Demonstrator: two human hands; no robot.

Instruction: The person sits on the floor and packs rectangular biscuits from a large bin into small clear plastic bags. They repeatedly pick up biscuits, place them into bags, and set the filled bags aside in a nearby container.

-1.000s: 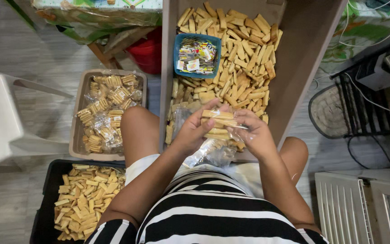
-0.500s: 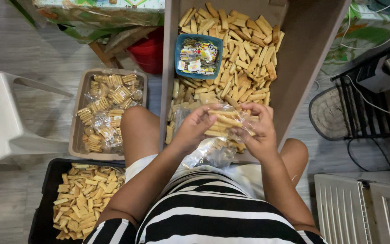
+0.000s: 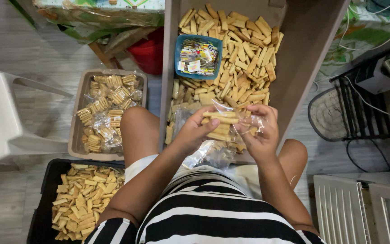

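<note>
Head view showed the left hand [image 3: 194, 131] pinching a stack of biscuits [image 3: 220, 126] inside a clear bag [image 3: 244, 124], while the right hand [image 3: 262, 131] gripped the bag's other side, both above the near end of the long tray [image 3: 170, 68]. Thin film looked slippery, so a loose pinch could have let biscuits slide out crooked or snap. Spare bags [image 3: 206, 156] below might have snagged.

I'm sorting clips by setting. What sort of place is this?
Probably a home used for small-scale snack packing. The hands fill a clear bag over a big box of loose biscuits, a tray of filled bags rests on the floor, and a plastic chair stands nearby.
</note>
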